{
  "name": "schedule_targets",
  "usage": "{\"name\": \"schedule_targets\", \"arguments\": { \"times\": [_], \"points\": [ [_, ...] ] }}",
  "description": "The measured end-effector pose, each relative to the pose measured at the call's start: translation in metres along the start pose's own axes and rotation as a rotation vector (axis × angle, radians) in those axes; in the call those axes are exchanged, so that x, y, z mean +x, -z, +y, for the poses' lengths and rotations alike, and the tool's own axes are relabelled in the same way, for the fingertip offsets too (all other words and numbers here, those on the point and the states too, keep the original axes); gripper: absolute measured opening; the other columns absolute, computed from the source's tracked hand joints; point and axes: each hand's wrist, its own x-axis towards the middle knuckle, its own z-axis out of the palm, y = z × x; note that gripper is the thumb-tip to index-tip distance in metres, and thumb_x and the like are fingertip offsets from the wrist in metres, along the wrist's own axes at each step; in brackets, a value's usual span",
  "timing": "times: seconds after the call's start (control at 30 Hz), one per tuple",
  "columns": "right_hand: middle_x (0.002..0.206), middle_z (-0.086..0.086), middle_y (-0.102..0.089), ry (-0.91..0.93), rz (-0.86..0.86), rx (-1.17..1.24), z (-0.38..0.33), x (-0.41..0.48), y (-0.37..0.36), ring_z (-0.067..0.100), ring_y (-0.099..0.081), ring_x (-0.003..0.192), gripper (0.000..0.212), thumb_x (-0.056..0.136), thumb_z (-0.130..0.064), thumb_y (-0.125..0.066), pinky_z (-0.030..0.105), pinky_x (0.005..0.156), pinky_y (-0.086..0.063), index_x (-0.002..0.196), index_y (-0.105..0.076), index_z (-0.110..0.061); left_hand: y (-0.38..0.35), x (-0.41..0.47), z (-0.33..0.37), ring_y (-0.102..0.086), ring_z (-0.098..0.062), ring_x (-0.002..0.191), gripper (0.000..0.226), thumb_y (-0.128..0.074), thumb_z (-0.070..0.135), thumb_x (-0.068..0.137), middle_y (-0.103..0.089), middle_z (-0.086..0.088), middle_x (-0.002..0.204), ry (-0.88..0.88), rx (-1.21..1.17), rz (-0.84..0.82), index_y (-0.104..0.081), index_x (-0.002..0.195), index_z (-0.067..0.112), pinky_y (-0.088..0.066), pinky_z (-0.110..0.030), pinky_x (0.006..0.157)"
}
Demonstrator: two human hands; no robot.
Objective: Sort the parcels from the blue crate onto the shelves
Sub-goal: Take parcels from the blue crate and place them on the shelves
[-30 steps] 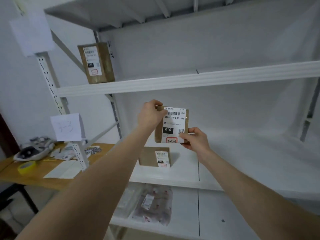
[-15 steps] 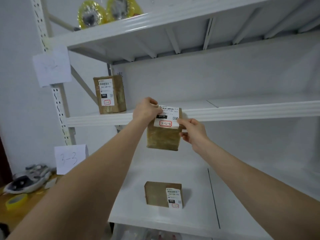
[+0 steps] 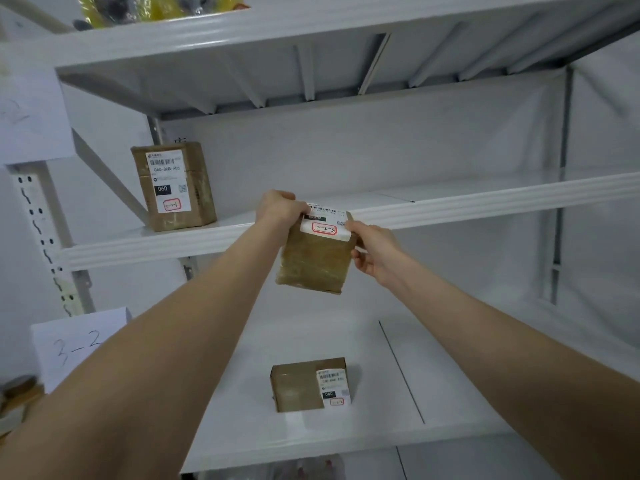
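Note:
Both hands hold a small brown parcel (image 3: 313,261) with a white label marked in red, raised to the front edge of the middle shelf (image 3: 485,206). My left hand (image 3: 278,209) grips its upper left corner. My right hand (image 3: 372,251) grips its right side. The parcel is tilted, label face up and away from me, its top reaching the shelf lip. The blue crate is out of view.
A taller brown parcel (image 3: 175,185) stands at the left on the middle shelf. Another brown parcel (image 3: 308,384) lies on the shelf below (image 3: 467,393). Yellow bags (image 3: 149,6) sit on the top shelf. A paper tag "3-2" (image 3: 74,344) hangs on the left post.
The parcel has been lifted from in front of the lower shelf up to the middle shelf's edge and tipped back. My view has tilted upward.

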Motion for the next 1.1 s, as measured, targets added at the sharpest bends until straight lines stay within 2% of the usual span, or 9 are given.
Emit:
{"name": "schedule_targets", "arguments": {
  "times": [0.17,0.27,0.37,0.43,0.53,0.63,0.7,0.9,1.1],
  "points": [
    [0.062,-0.007,-0.066,-0.005,0.071,0.035,0.002,-0.013,-0.003,0.006,-0.05,0.046,0.008,0.089,-0.023,-0.064,0.017,0.041,-0.04,0.094,-0.066,-0.017,-0.004,-0.012,0.008,-0.067,-0.031,0.097,0.053,-0.07,0.002,0.077,-0.063,-0.015,0.118,-0.021,-0.089,-0.043,-0.054,0.127,0.01,-0.055,-0.041,0.088],
    [0.073,-0.005,-0.067,0.029,0.037,0.084,0.0,-0.023,-0.001,0.01,-0.057,0.064,0.013,0.09,-0.018,-0.063,0.022,0.049,-0.043,0.103,-0.063,-0.021,-0.001,-0.022,0.019,-0.064,-0.028,0.103,0.06,-0.069,0.0,0.076,-0.059,-0.01,0.125,-0.079,-0.089,-0.028,-0.05,0.132,0.013,-0.053,-0.04,0.092],
    [0.071,-0.009,-0.068,0.098,0.006,0.053,-0.011,-0.034,0.003,0.011,-0.062,0.07,0.012,0.089,-0.017,-0.064,0.025,0.057,-0.048,0.098,-0.063,-0.026,0.003,-0.035,0.03,-0.062,-0.028,0.107,0.07,-0.071,-0.002,0.072,-0.057,-0.007,0.128,-0.1,-0.088,-0.005,-0.047,0.136,0.015,-0.052,-0.04,0.092],
    [0.074,-0.012,-0.07,0.164,0.015,-0.025,-0.02,-0.041,0.008,0.009,-0.064,0.068,0.018,0.089,-0.021,-0.065,0.024,0.056,-0.048,0.105,-0.065,-0.029,0.002,-0.045,0.037,-0.064,-0.027,0.103,0.068,-0.069,0.0,0.074,-0.058,-0.007,0.126,-0.106,-0.11,0.014,-0.047,0.136,0.016,-0.054,-0.041,0.089],
    [0.096,-0.01,-0.069,0.28,0.037,-0.178,-0.031,-0.048,0.016,0.011,-0.064,0.079,0.034,0.09,-0.026,-0.064,0.025,0.058,-0.047,0.122,-0.062,-0.037,0.0,-0.058,0.052,-0.067,-0.023,0.091,0.058,-0.07,0.004,0.078,-0.059,-0.004,0.121,-0.152,-0.125,0.056,-0.05,0.13,0.021,-0.058,-0.04,0.081],
    [0.089,-0.004,-0.069,0.403,0.099,-0.256,-0.04,-0.049,0.019,0.018,-0.065,0.088,0.04,0.089,-0.024,-0.064,0.039,0.076,-0.055,0.126,-0.06,-0.039,-0.002,-0.064,0.068,-0.064,-0.02,0.095,0.052,-0.071,0.006,0.078,-0.057,0.002,0.124,-0.223,-0.116,0.105,-0.05,0.123,0.022,-0.056,-0.04,0.085],
    [0.085,-0.003,-0.069,0.464,0.132,-0.262,-0.046,-0.048,0.018,0.02,-0.064,0.085,0.041,0.087,-0.02,-0.063,0.046,0.085,-0.052,0.123,-0.061,-0.04,-0.002,-0.066,0.078,-0.062,-0.021,0.101,0.05,-0.07,0.006,0.079,-0.057,0.004,0.124,-0.278,-0.104,0.125,-0.049,0.121,0.022,-0.054,-0.04,0.089],
    [0.085,-0.017,-0.071,0.558,0.218,-0.346,-0.069,-0.032,0.006,0.012,-0.068,0.083,0.042,0.081,-0.016,-0.065,0.032,0.075,-0.052,0.114,-0.064,-0.043,0.001,-0.047,0.091,-0.056,-0.021,0.114,0.058,-0.065,0.002,0.078,-0.053,-0.001,0.129,-0.45,0.078,0.176,-0.052,0.129,0.026,-0.049,-0.04,0.097],
    [0.102,-0.012,-0.073,0.571,0.254,-0.406,-0.068,0.008,-0.012,0.014,-0.067,0.093,0.043,0.079,-0.012,-0.066,0.037,0.086,-0.053,0.114,-0.065,-0.037,0.0,-0.001,0.074,-0.056,-0.023,0.112,0.052,-0.065,0.001,0.08,-0.053,-0.002,0.125,-0.431,0.109,0.182,-0.054,0.124,0.027,-0.052,-0.041,0.093]
  ]
}}
